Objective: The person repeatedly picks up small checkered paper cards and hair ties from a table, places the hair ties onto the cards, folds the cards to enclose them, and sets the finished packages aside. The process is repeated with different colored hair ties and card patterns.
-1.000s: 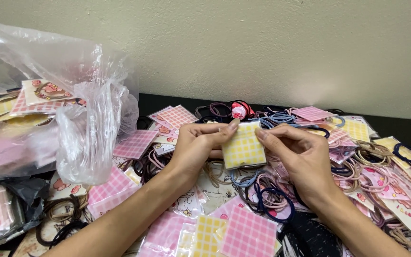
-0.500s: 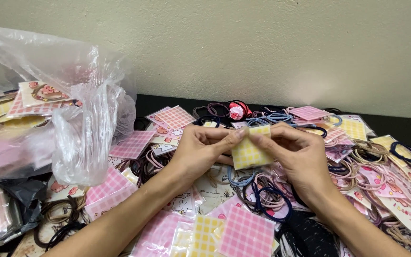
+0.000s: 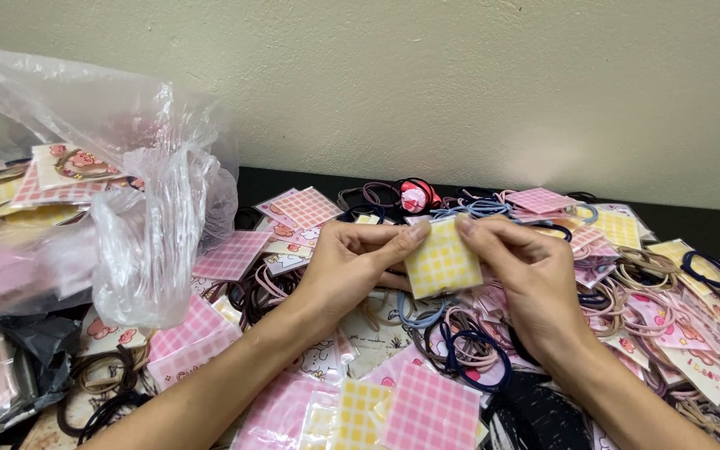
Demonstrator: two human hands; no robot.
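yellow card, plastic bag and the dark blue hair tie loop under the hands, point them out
yellow card (image 3: 442, 262), head view, middle of its checked face between the two hands
plastic bag (image 3: 147, 242), head view, crumpled clear front fold
blue hair tie (image 3: 477, 360), head view, on the loop's band below the hands

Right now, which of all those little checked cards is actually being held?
The yellow checked card, pinched between the left hand and right hand above the pile. The other pink and yellow cards lie loose on the table.
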